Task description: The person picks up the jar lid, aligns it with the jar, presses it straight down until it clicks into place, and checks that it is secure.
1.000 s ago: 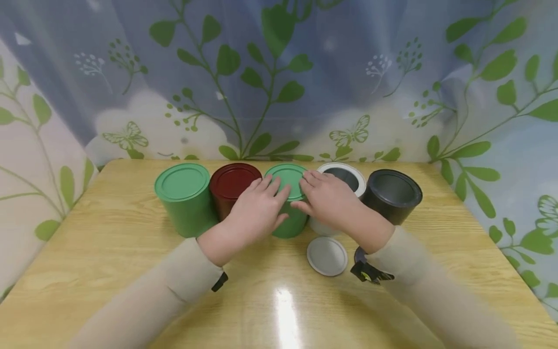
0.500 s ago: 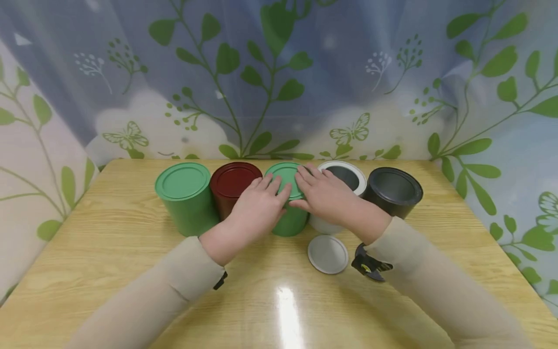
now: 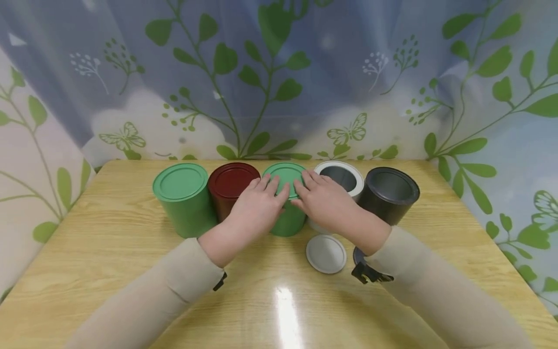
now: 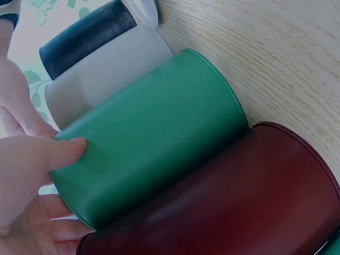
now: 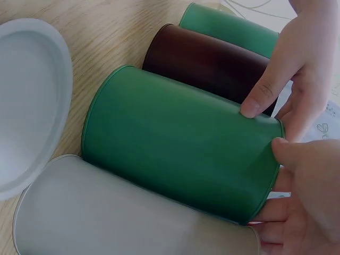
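In the head view, a green can (image 3: 289, 220) with a green lid (image 3: 283, 175) stands in the middle of a row. My left hand (image 3: 255, 208) grips its left edge; in the left wrist view the thumb (image 4: 71, 151) lies on the can's side, with fingers over the top. From the right, my right hand (image 3: 329, 201) holds the same rim, its thumb (image 5: 287, 151) at the edge in the right wrist view and its fingers across the lid. The can stands between a dark red can (image 3: 233, 180) and a white can (image 3: 360, 186) without a lid.
A second green lidded can (image 3: 187, 213) ends the row at left, a black can (image 3: 385, 211) at right. A pale round lid (image 3: 326, 254) lies flat in front of the white can. A dark disc (image 3: 359, 256) is mostly hidden by my right wrist. A leaf-patterned curtain (image 3: 244, 106) hangs behind the table.
My right hand has shifted slightly on the lid, and its thumb has come in against the rim. My left hand and the cans stay nearly where they were.
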The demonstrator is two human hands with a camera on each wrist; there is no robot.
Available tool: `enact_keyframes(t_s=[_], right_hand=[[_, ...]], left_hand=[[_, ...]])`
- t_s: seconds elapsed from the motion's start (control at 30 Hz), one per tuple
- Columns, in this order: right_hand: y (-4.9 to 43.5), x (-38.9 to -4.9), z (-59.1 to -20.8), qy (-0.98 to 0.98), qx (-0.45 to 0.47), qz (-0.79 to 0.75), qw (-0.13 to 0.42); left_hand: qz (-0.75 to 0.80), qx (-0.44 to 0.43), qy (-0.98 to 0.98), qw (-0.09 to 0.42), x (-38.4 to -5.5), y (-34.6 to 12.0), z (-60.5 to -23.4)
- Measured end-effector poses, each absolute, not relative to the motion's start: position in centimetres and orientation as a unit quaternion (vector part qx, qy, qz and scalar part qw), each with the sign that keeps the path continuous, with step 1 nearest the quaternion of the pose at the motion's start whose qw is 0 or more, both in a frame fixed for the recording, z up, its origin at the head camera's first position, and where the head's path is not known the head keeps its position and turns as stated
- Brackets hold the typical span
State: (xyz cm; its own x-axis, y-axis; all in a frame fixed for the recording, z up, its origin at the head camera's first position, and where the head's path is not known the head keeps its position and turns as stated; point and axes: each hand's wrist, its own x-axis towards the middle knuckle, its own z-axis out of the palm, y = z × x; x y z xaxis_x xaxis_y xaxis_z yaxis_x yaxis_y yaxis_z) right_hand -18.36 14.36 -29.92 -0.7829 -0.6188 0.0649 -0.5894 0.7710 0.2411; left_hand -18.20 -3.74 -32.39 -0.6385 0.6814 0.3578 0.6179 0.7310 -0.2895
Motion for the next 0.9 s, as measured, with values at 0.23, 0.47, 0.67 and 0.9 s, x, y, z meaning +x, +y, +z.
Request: enact_keyframes(t_s=[0.23,0.47,0.67,0.9], right_hand=[[14.9,-18.2,-30.0,-0.946,0.309,-0.078,0.056],[14.9,-18.1,-30.5,-0.935,0.331,-0.055,0.111],[14.9,-18.2,-30.6,-0.933,0.335,-0.061,0.116],[15.0,-18.1,-30.8,-0.923,0.343,-0.087,0.152]], left_hand=[[0.070,-0.360,-0.904,0.218,-18.1,-3.6,-32.2],[0.075,-0.363,-0.900,0.228,-18.1,-3.8,-32.3],[0.089,-0.367,-0.890,0.254,-18.2,-3.9,-32.8],[0.059,-0.377,-0.872,0.307,-18.4,-3.7,-33.5]])
